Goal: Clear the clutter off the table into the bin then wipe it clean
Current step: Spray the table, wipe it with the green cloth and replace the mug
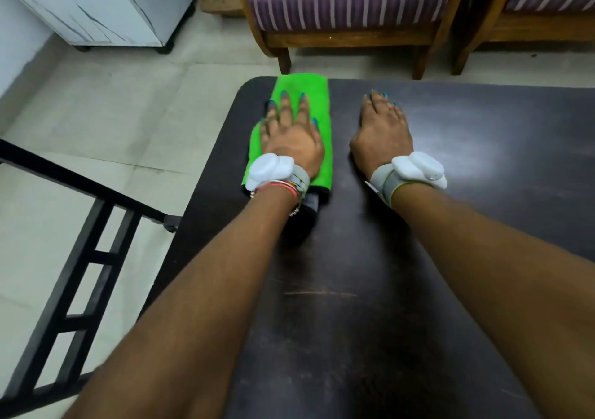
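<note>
Green cloth [299, 85] lies folded at the bench's [354, 290] far-left corner, its far end at the edge. The left hand [289, 138] presses it, fingers spread. The right hand [383, 128], just right of the cloth, rests flat with fingers together. Pushed farther, the cloth could slide off. A striped armchair [347, 0] stands beyond the cloth and a black chair frame [80, 257] left of it. No bin shows.

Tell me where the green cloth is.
In the head view, the green cloth lies at the far left corner of the dark table, flat under the left hand; the right hand rests on the tabletop beside it.
</note>
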`<state>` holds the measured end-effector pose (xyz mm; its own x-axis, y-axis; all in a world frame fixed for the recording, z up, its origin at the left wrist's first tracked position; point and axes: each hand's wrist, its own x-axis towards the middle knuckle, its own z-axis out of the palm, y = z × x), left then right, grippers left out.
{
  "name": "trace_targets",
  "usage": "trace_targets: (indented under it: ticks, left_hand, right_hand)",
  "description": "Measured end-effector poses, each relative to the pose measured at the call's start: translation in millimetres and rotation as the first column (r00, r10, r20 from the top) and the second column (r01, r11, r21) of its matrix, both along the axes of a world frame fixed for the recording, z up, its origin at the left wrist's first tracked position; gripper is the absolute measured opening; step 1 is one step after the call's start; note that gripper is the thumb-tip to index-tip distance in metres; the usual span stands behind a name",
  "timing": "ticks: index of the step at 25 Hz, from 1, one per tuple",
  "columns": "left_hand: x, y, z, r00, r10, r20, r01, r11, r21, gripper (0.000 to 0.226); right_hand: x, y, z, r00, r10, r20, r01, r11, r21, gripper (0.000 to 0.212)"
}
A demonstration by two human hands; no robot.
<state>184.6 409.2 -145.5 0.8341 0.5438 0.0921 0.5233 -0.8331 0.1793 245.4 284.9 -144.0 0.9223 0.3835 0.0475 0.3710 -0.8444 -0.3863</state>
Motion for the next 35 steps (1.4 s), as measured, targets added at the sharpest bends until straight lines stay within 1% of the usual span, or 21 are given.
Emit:
trace_targets:
  ticks: [1,2,5,6,7,9,10,11,14,15,16,19,20,23,24,25,27,30,31,34,35]
  left_hand:
    - [-3.0,-3.2,2.3,0.996,-0.084,-0.019,0.084,0.996,-0.003,0.054]
    - [-2.2,0.9,3.3,0.996,-0.085,-0.009,0.085,0.996,-0.021,0.054]
    - [-13.3,13.2,4.0,0.963,0.270,-0.001,-0.269,0.961,-0.057,0.055]
    - [-21.3,1.7,5.6,0.958,0.287,-0.007,-0.288,0.957,-0.027,0.056]
    - [-29.1,-16.0,4.8,0.980,0.199,0.001,-0.199,0.980,0.013,0.056]
    - [-45.7,-52.2,4.5,0.990,-0.138,-0.006,0.138,0.989,0.045,0.055]
    - [-48.2,-53.5,3.7,0.970,-0.240,-0.031,0.241,0.970,0.037,0.054]
    - [-49.1,-43.5,3.7,0.968,-0.248,-0.039,0.248,0.969,0.016,0.053]
    - [-64.4,-4.6,6.4,0.990,0.130,-0.044,-0.132,0.991,-0.022,0.054]
    - [-67.1,-9.1,6.4,0.981,0.191,-0.046,-0.192,0.981,-0.033,0.055]
    - [-72.6,-22.7,4.7,0.985,0.168,-0.042,-0.169,0.985,-0.030,0.055]
    - [-82.3,-63.7,4.3,0.988,-0.141,-0.058,0.139,0.990,-0.028,0.055]
    - [-87.7,-57.3,5.9,0.986,-0.155,-0.054,0.153,0.987,-0.041,0.055]
    - [-121.9,-19.3,4.0,0.981,0.189,-0.035,-0.190,0.982,-0.004,0.055]
    - [-138.6,-22.2,3.6,0.968,0.248,-0.040,-0.248,0.969,0.007,0.056]
    - [-148.7,-36.1,3.2,0.971,0.235,-0.037,-0.235,0.972,0.015,0.056]
    - [-158.1,-85.2,5.7,0.999,0.044,-0.015,-0.044,0.999,-0.028,0.056]
    - [-165.4,-117.8,10.0,0.978,-0.202,-0.048,0.200,0.979,-0.041,0.055]
    - [-166.9,-105.1,9.2,0.982,-0.179,-0.057,0.177,0.983,-0.050,0.055]
    - [-181.6,-70.6,9.2,0.993,0.109,-0.052,-0.111,0.993,-0.044,0.056]
    - [-184.4,-75.1,7.7,0.989,0.141,-0.040,-0.143,0.989,-0.042,0.056]
  right_hand:
    - [-2.4,0.3,0.8,1.000,-0.006,-0.007,0.006,1.000,0.002,0.061]
    - [-5.6,0.9,0.8,1.000,-0.009,-0.008,0.009,1.000,0.003,0.060]
    - [-11.5,1.0,-3.0,1.000,-0.008,-0.002,0.009,1.000,0.017,0.060]
    - [-13.2,-2.8,-2.2,1.000,-0.003,-0.010,0.003,1.000,0.017,0.061]
    - [-16.9,-5.0,-1.2,1.000,0.005,-0.019,-0.004,1.000,0.020,0.061]
    - [-32.2,-15.5,3.3,1.000,0.008,-0.025,-0.007,0.999,0.031,0.060]
    - [-37.9,-20.8,3.0,1.000,0.005,-0.030,-0.004,0.999,0.032,0.059]
    - [-43.9,-24.5,1.6,0.999,0.007,-0.036,-0.006,1.000,0.030,0.058]
    - [-62.7,-31.9,-1.7,1.000,0.010,-0.013,-0.009,0.999,0.033,0.059]
    - [-64.3,-36.0,-1.5,1.000,-0.003,-0.007,0.003,0.999,0.039,0.059]
    - [-70.7,-40.6,-1.7,1.000,-0.012,-0.009,0.012,0.999,0.044,0.059]
    - [-94.7,-50.5,-2.7,0.999,-0.034,-0.025,0.035,0.999,0.035,0.057]
    - [-105.9,-53.6,-1.6,0.999,-0.034,-0.022,0.034,0.999,0.030,0.057]
    - [-123.9,-61.0,-1.1,0.999,-0.029,-0.017,0.030,0.999,0.030,0.060]
    - [-130.5,-64.5,-1.9,0.999,-0.034,-0.024,0.035,0.999,0.031,0.060]
    - [-136.4,-68.0,-2.3,0.999,-0.036,-0.028,0.037,0.999,0.035,0.059]
    - [-151.3,-76.8,-1.2,0.999,-0.029,-0.036,0.031,0.999,0.038,0.056]
    - [-180.5,-87.8,3.0,0.998,-0.026,-0.055,0.027,0.999,0.025,0.056]
    - [-187.8,-88.8,3.6,0.998,-0.031,-0.051,0.032,0.999,0.019,0.055]
    - [-197.0,-91.9,2.6,0.998,-0.052,-0.032,0.053,0.998,0.019,0.057]
    - [-198.9,-94.0,1.7,0.997,-0.066,-0.031,0.067,0.998,0.018,0.057]
